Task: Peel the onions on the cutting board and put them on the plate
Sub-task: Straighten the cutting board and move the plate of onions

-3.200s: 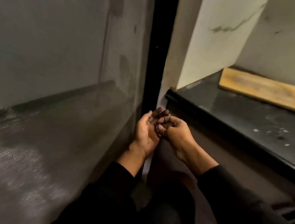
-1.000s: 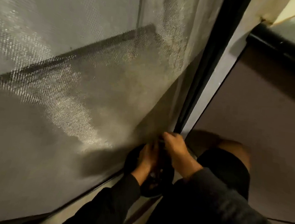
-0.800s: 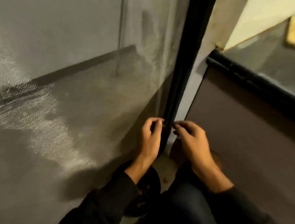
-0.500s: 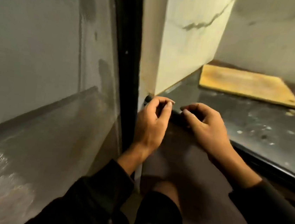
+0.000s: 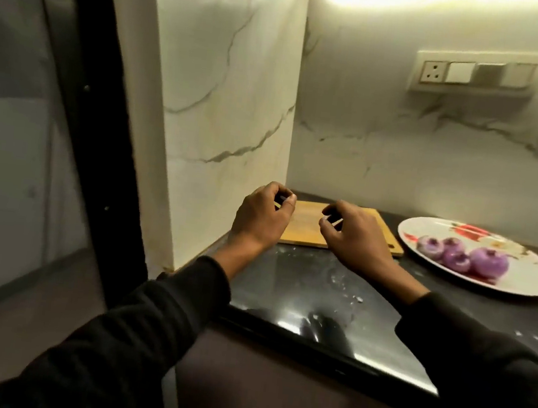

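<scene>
Four peeled purple onions (image 5: 462, 257) clustered on the near-left part of the plate (image 5: 520, 282), touching, glossy, stem ends facing up or toward the camera. Wooden cutting board (image 5: 304, 231) bare, flat on the dark counter (image 5: 302, 284), long axis running left to right, just left of the plate. Left hand (image 5: 261, 218) and right hand (image 5: 354, 238) hovering over the board, fingers curled, apparently holding nothing

Both hands, L (image 5: 260, 221) & R (image 5: 356, 237), raised, fingers curled, empty
</scene>
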Motion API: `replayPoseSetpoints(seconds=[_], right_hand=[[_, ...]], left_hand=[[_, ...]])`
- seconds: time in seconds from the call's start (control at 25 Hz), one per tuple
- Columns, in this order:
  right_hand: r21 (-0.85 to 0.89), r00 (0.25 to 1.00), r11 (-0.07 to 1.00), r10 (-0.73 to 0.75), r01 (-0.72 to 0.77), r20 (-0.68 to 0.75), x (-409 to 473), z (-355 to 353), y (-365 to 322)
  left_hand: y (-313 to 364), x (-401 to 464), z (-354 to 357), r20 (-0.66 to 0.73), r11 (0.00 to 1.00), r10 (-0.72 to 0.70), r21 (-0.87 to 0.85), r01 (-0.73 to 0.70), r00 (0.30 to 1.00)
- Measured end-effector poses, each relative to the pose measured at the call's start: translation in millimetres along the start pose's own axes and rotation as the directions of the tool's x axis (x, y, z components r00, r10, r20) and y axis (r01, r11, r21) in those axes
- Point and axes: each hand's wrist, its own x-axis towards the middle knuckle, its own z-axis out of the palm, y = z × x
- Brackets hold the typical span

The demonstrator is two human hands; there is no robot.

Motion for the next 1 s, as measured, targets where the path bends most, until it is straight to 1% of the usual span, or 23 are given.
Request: replayPoseSetpoints(seconds=[0.08,0.16,0.24,0.36,0.52,0.6,0.68,0.8,0.88,1.0], right_hand=[[-0.102,1.0,0.995,0.025,-0.023,0.016,16,-2,27],[-0.205,0.997,0.977,0.067,-0.058,0.037,29,-2,56],[-0.267,0.991,0.958,0.122,-0.103,0.056,37,0,83],[-0.317,0.967,0.931,0.227,-0.18,0.117,45,7,122],[-0.303,0.907,0.897,0.384,-0.323,0.171,52,20,165],[-0.276,0.876,0.88,0.444,-0.387,0.188,54,28,178],[-0.229,0.858,0.872,0.477,-0.433,0.192,56,34,183],[-0.152,0.838,0.856,0.516,-0.494,0.181,60,36,182],[-0.088,0.838,0.853,0.522,-0.515,0.157,59,36,181],[-0.028,0.852,0.86,0.508,-0.509,0.128,50,32,179]], left_hand=[[-5,26,17,0.045,0.996,-0.013,0.084,0.009,0.999],[-18,47,34,0.084,0.986,-0.061,0.16,0.047,0.995],[-38,62,49,0.133,0.966,-0.125,0.242,0.09,0.983],[-71,79,66,0.196,0.93,-0.247,0.323,0.175,0.949],[-101,85,82,0.262,0.889,-0.373,0.377,0.262,0.89],[-109,83,89,0.276,0.882,-0.404,0.371,0.291,0.872],[-114,80,97,0.246,0.882,-0.414,0.348,0.319,0.876],[-117,75,103,0.175,0.894,-0.424,0.238,0.38,0.889],[-115,72,102,0.154,0.896,-0.437,0.162,0.413,0.886],[-110,66,94,0.146,0.893,-0.449,0.121,0.434,0.882]])
